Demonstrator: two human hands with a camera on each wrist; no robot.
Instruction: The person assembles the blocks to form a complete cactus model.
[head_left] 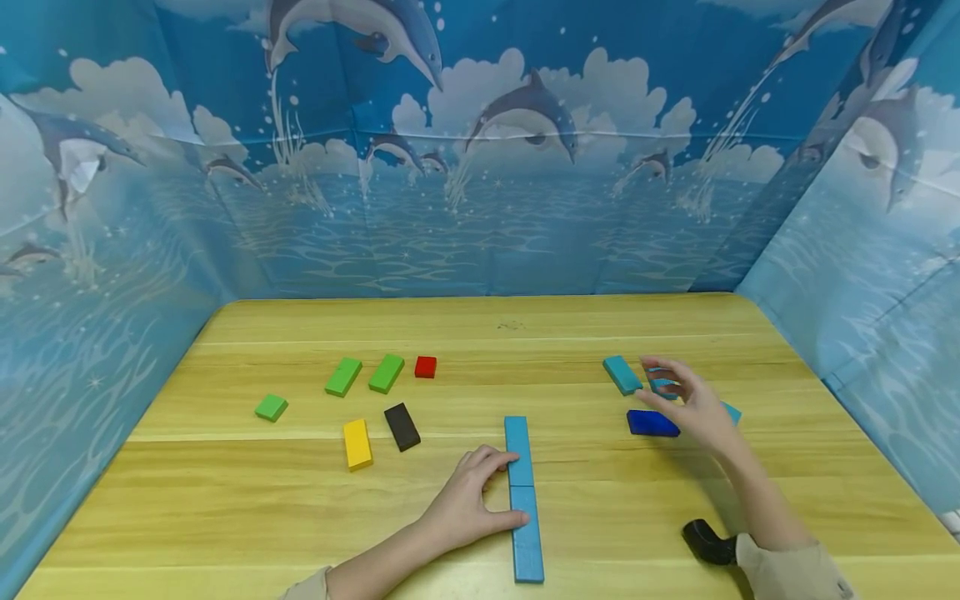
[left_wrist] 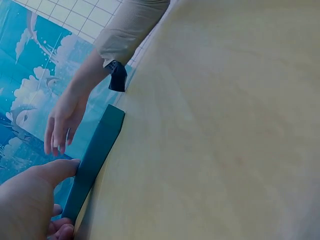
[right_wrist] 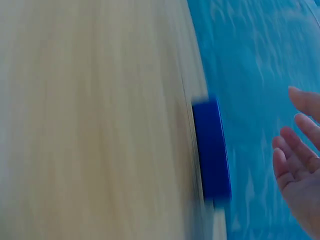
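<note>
Two light blue blocks (head_left: 527, 537) lie end to end in a straight line near the table's front middle. My left hand (head_left: 468, 504) touches them from the left, its thumb on the nearer block and its index finger on the farther one. In the left wrist view, the thumb rests against a blue block's side (left_wrist: 92, 160). On the right, my right hand (head_left: 693, 408) hovers with spread fingers and nothing in them, over light blue blocks (head_left: 622, 375) partly hidden by it. A dark blue block (head_left: 651, 423) lies just below its thumb; the right wrist view shows that block (right_wrist: 212, 150) apart from the fingers.
Left on the wooden table (head_left: 225, 517) lie several green blocks (head_left: 386, 373), a red block (head_left: 425, 367), a black block (head_left: 402, 427) and a yellow block (head_left: 357, 444). A black curved object (head_left: 707, 542) is by the right sleeve. A dolphin-print curtain (head_left: 487, 233) surrounds the table.
</note>
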